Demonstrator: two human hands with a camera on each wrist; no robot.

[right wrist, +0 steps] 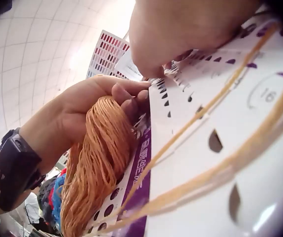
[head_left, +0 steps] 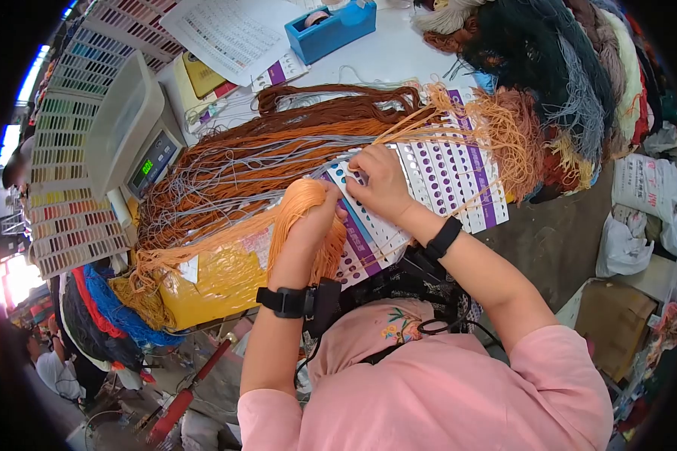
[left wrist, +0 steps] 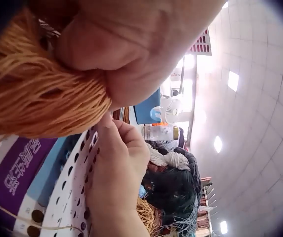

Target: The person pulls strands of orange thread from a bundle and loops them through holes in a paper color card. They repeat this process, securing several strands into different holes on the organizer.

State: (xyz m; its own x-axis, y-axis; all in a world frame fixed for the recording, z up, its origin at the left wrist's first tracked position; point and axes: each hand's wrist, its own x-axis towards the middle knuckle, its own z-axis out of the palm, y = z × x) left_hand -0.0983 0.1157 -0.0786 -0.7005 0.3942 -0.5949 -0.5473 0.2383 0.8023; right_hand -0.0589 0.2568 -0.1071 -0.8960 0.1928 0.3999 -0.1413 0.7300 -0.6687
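Observation:
A thick hank of light orange yarn [head_left: 287, 225] hangs from my left hand [head_left: 316, 214], whose fingers grip it over the lower left edge of a long white and purple punched card [head_left: 444, 177]. Bent over the rows of holes is my right hand [head_left: 380, 180], its thumb and finger drawn together close by the left fingertips [right wrist: 142, 86]. I cannot tell whether a strand is between them. Loose orange strands [right wrist: 220, 86] cross the card, and more orange yarn [head_left: 496, 124] bunches at its right end.
Brown and grey yarn [head_left: 248, 161] lies behind the card. A scale [head_left: 154, 161] and shade charts [head_left: 68, 150] stand left, a blue tape dispenser [head_left: 331, 31] at the back. Dark hanks [head_left: 534, 60] pile at the right. Yellow plastic [head_left: 210, 282] covers the front left.

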